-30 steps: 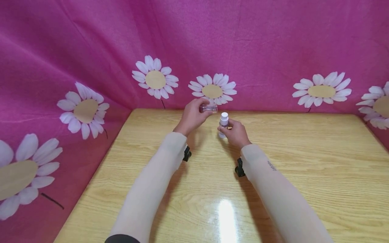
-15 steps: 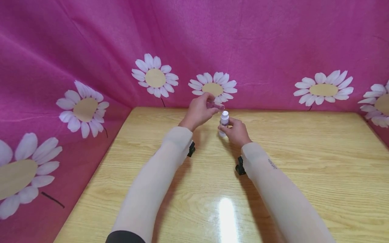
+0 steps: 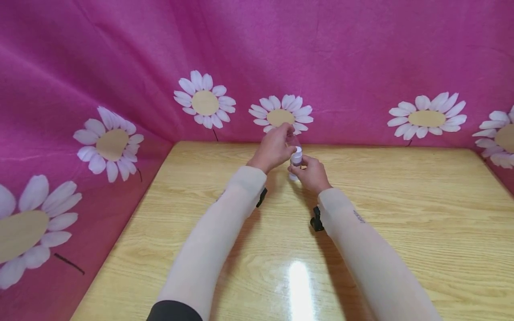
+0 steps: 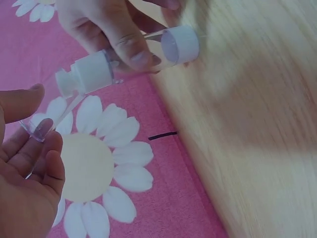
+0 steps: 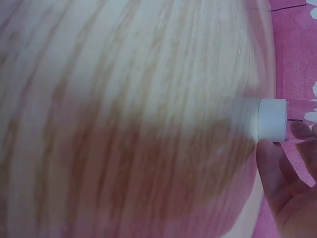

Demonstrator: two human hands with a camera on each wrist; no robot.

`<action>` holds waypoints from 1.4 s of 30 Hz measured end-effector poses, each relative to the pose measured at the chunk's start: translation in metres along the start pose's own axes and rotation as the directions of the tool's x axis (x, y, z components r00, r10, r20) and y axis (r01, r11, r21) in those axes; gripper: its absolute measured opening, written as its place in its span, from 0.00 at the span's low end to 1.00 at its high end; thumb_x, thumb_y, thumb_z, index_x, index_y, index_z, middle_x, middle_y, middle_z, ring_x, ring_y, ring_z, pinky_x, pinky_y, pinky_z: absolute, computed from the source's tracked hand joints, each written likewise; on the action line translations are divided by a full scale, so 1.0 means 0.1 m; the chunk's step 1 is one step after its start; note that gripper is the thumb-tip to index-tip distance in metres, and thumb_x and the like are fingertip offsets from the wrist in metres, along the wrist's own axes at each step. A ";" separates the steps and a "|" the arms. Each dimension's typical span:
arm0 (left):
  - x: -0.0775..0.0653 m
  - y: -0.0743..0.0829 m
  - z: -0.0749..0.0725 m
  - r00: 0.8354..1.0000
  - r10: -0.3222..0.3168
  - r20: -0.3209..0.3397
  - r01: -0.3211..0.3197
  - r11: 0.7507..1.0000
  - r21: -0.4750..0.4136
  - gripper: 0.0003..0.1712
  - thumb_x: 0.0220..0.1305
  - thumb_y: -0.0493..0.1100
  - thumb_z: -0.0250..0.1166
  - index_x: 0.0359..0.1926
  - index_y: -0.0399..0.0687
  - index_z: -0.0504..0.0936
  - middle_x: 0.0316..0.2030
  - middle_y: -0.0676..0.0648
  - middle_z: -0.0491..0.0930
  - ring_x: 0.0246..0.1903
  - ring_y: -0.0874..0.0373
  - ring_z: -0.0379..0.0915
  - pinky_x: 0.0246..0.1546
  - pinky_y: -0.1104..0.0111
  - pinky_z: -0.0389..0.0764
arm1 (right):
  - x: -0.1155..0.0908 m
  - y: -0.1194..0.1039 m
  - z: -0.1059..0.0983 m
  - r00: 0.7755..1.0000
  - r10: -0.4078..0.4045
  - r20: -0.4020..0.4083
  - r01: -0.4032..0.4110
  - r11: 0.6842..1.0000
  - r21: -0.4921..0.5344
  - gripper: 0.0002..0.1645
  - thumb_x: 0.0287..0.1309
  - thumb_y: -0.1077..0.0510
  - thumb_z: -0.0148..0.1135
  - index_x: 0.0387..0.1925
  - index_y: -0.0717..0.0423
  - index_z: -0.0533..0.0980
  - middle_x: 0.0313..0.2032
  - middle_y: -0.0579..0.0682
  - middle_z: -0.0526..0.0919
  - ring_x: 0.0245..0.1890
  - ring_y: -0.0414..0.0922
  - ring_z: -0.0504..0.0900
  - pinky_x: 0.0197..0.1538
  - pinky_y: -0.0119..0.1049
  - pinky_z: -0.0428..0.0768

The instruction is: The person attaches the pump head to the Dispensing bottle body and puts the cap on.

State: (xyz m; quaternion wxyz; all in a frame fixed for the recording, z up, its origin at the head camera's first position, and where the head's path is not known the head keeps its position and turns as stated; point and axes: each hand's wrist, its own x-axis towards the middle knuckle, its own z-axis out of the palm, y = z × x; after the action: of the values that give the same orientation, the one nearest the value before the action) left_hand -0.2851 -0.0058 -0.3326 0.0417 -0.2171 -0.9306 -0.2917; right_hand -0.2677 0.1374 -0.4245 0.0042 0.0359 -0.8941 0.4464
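My right hand point(image 3: 315, 176) grips a small clear pump bottle point(image 4: 94, 72) around its see-through middle. The bottle stands upright near the table's back edge, with a white collar and nozzle on top and a white base point(image 5: 272, 120) below. My left hand point(image 3: 274, 149) holds a clear plastic cap point(image 4: 37, 133) between thumb and fingers, right at the bottle's top. In the left wrist view the cap's open rim is tilted and overlaps the nozzle. Part of the cap is hidden behind the left fingers in the head view.
The wooden table point(image 3: 385, 223) reaches back to a pink cloth point(image 3: 349, 67) printed with white daisies, which hangs behind and to the left. Each wrist carries a small black camera point(image 3: 317, 219). Light glares off the table's front.
My left hand has moved right with the clear cap, from left of the bottle to over its top, turning the cap from lying sideways. The right hand and bottle have stayed in place.
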 end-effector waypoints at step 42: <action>-0.13 -0.01 0.28 0.997 0.034 0.063 -0.050 0.962 0.269 0.22 0.66 0.43 0.63 0.61 0.56 0.76 0.57 0.52 0.77 0.55 0.56 0.75 0.51 0.61 0.81 | -0.06 0.04 -0.04 0.998 -0.011 0.063 0.015 0.998 -0.058 0.18 0.64 0.53 0.61 0.51 0.59 0.74 0.54 0.61 0.82 0.57 0.57 0.78 0.62 0.52 0.75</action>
State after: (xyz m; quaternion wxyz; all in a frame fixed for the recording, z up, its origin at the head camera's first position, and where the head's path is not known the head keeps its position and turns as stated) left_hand -0.2722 0.0042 -0.3585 0.0502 -0.2377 -0.9577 -0.1545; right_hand -0.2621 0.1433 -0.4252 -0.0198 0.0554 -0.9061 0.4189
